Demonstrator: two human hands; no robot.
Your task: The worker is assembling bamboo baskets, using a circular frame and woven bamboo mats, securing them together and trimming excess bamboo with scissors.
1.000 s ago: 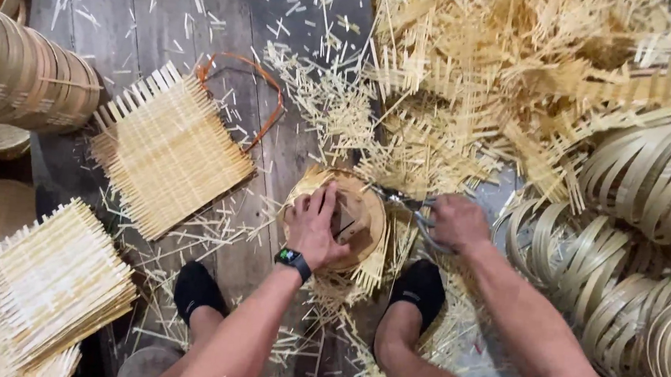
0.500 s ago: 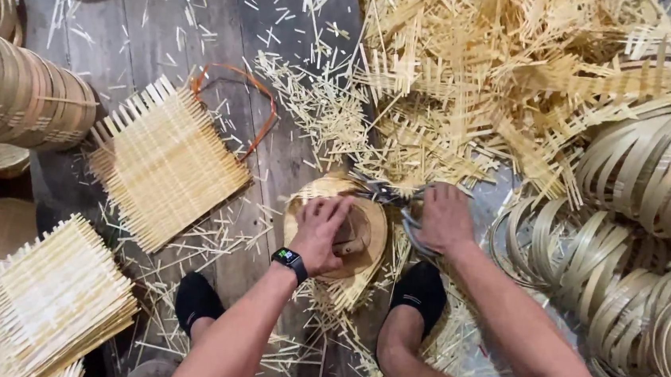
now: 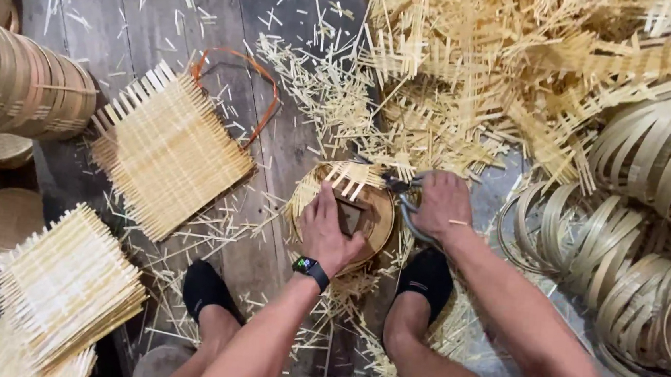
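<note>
Seen from above, a person's bare arms and black-socked feet are shown over a dark wooden floor (image 3: 164, 31) littered with bamboo slivers. At the centre a round woven bamboo tray (image 3: 349, 213) is pressed flat onto the floor by the left hand (image 3: 328, 232), its fingers spread over the weave; a smartwatch (image 3: 311, 270) is worn on that wrist. Just at three o'clock of the tray, the right hand (image 3: 442, 205) is closed around the handles of a pair of shears (image 3: 399, 187), whose blades meet the tray's upper rim, at about one o'clock. Loose strip ends are seen sticking out at the tray's twelve o'clock edge, while the rest of the rim appears already cut round, so the trimming is judged well advanced but unfinished.

At ten o'clock a square untrimmed woven mat (image 3: 167, 151) lies beside an orange strap (image 3: 260, 87). More square mats (image 3: 64, 287) are stacked at eight o'clock. Finished round trays (image 3: 24, 88) are stacked at nine o'clock. A large heap of offcuts (image 3: 505, 66) fills twelve to two o'clock, and coiled bamboo hoops (image 3: 653, 205) lie at three o'clock.
</note>
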